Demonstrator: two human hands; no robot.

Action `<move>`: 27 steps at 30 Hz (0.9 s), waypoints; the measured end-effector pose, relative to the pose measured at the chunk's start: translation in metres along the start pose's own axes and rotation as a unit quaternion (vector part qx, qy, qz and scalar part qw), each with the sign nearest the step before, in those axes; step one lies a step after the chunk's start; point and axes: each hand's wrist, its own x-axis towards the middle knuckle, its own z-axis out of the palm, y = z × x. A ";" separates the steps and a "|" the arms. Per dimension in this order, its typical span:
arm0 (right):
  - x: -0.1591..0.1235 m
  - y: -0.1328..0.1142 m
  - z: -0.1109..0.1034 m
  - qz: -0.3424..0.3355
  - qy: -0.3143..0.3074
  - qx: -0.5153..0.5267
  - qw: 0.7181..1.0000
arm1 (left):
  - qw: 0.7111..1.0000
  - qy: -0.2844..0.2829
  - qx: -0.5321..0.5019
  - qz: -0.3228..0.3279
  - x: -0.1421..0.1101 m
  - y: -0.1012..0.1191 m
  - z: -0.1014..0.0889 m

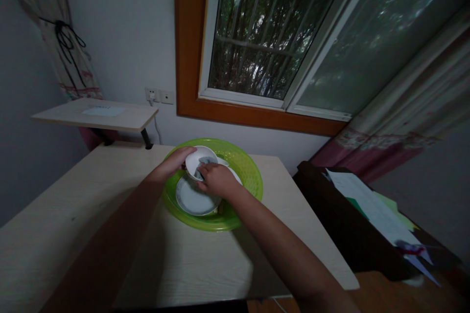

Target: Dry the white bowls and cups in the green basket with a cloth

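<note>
A white bowl is tilted toward me above a green plastic basin. My left hand grips the bowl's left rim, fingers closed round it. Inside the bowl, my right hand presses a grey cloth against the inner wall, with its fingers closed on the cloth. Beneath both hands, a white plate with a patterned rim lies in the basin. Another white dish shows partly behind my right hand, and a white spoon-like piece sticks out beside the bowl.
The basin stands on a pale wooden table. A small raised shelf with a paper on it stands at the back left. To the right, a dark cabinet carries papers. A window is behind the table.
</note>
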 end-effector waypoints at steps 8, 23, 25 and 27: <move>0.002 0.010 0.013 -0.086 0.051 0.021 0.995 | 1.000 0.012 0.011 0.010 0.000 0.001 0.000; 0.004 0.009 0.019 -0.046 0.052 0.024 0.997 | 1.000 -0.011 0.009 -0.009 0.005 -0.005 -0.002; 0.005 0.006 0.019 -0.024 0.054 0.022 0.998 | 1.000 -0.011 0.000 -0.012 0.005 -0.003 -0.002; 0.005 0.003 0.016 0.004 0.052 0.016 0.998 | 1.000 -0.004 -0.005 -0.013 0.004 -0.003 -0.001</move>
